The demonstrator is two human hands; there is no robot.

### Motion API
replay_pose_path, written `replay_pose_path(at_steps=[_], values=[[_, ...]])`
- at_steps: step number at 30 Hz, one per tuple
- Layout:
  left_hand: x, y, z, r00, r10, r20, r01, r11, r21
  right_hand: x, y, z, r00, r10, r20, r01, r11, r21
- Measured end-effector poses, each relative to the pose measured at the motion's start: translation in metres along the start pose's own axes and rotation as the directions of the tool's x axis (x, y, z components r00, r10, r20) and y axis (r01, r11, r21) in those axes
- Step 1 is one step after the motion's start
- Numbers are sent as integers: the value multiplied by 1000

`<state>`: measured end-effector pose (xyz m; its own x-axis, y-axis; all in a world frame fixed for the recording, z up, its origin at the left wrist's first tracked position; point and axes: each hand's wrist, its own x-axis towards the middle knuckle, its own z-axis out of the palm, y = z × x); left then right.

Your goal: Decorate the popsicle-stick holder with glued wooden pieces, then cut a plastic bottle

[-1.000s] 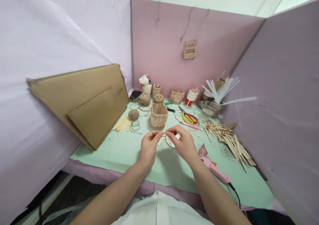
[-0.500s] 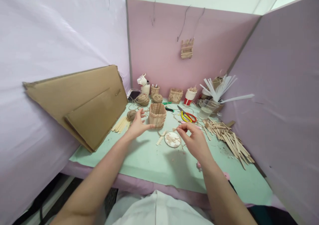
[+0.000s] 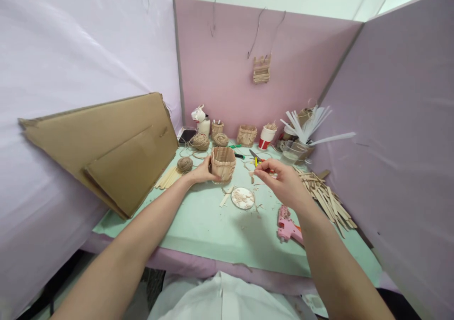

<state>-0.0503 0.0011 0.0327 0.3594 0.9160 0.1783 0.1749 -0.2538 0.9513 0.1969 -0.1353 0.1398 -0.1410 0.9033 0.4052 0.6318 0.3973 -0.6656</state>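
A small basket made of wooden sticks (image 3: 224,165) stands upright on the mint-green table. My left hand (image 3: 203,171) grips its left side, thumb at the front near the base. Over the table to the right, my right hand (image 3: 278,176) pinches a small pale wood chip (image 3: 251,173) between thumb and fingertips. Below and between the hands lies a white round dish (image 3: 243,198) with several thin wood pieces on it. A pink glue gun (image 3: 289,226) rests under my right forearm, its handle partly covered.
Wooden sticks (image 3: 328,194) are heaped at the right. Scissors (image 3: 256,159) lie partly behind my right hand. Twine balls (image 3: 200,142), another basket (image 3: 247,135) and a red-white cup (image 3: 267,136) line the back. Cardboard (image 3: 117,154) leans on the left wall.
My left hand has closed onto the basket from beside it. My right hand still pinches the chip. The view has shifted slightly, and more of the glue gun shows.
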Motion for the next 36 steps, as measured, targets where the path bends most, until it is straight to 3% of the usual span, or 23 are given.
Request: replay_pose_path(at_steps=[5, 7, 10, 14, 19, 25, 36], values=[[0, 7, 3, 982, -143, -121, 113, 968, -223, 43, -9, 0, 990, -99, 105, 110, 989, -104], [-2, 11, 3, 968, -224, -113, 171, 920, -354, 67, -12, 3, 969, -155, 191, 186, 970, -154], [-5, 17, 1, 955, -293, -41, 242, 855, -460, 103, -19, 13, 902, -221, 371, 324, 914, -244], [-9, 20, -3, 963, -264, 53, 255, 833, -491, 134, -35, 30, 780, -213, 589, 504, 772, -388], [-11, 19, -6, 955, -282, 86, 286, 811, -511, 142, -54, 47, 741, -96, 665, 564, 627, -537], [-15, 26, -9, 949, -280, 144, 315, 807, -501, 143, -61, 59, 720, -107, 686, 624, 533, -572], [-17, 27, -10, 936, -321, 144, 349, 797, -493, 142, -67, 63, 701, -62, 710, 639, 495, -588]])
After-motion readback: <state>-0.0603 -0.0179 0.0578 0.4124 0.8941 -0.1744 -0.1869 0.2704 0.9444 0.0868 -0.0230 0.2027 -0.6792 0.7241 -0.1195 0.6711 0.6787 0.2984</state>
